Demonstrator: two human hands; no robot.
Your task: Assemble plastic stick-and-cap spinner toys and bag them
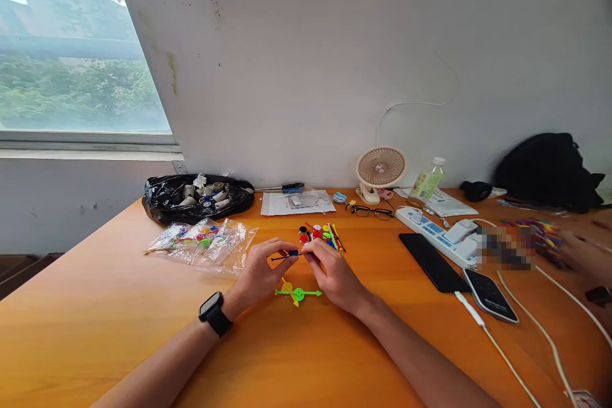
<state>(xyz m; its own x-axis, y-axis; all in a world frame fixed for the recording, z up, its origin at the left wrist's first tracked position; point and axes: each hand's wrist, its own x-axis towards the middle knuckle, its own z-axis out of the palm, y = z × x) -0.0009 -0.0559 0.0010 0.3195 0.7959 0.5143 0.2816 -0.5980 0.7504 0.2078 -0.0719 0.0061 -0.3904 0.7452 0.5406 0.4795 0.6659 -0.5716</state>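
Above the tabletop, a small dark blue plastic arrow-like piece (pixel 293 253) is pinched between the fingers of both hands. My left hand (pixel 265 266) grips it from the left, with its thin end sticking out past the fingers. On the other side, my right hand (pixel 335 272) has thumb and forefinger closed on its right end, and the fingers hide part of it. Just below the hands lie a green arrow spinner (pixel 299 294) and a yellow arrow piece (pixel 287 287). A pile of small red, blue, green and yellow plastic pieces (pixel 329 233) sits behind my right hand.
Clear plastic bags (pixel 205 245) and a black bag (pixel 157 197) lie to the left. Behind are papers (pixel 272 204), glasses (pixel 373 211), a fan (pixel 381 167) and a bottle (pixel 428 182). A power strip (pixel 425 227), phones (pixel 491 296), cables and a co-worker's hand (pixel 586 255) occupy the right.
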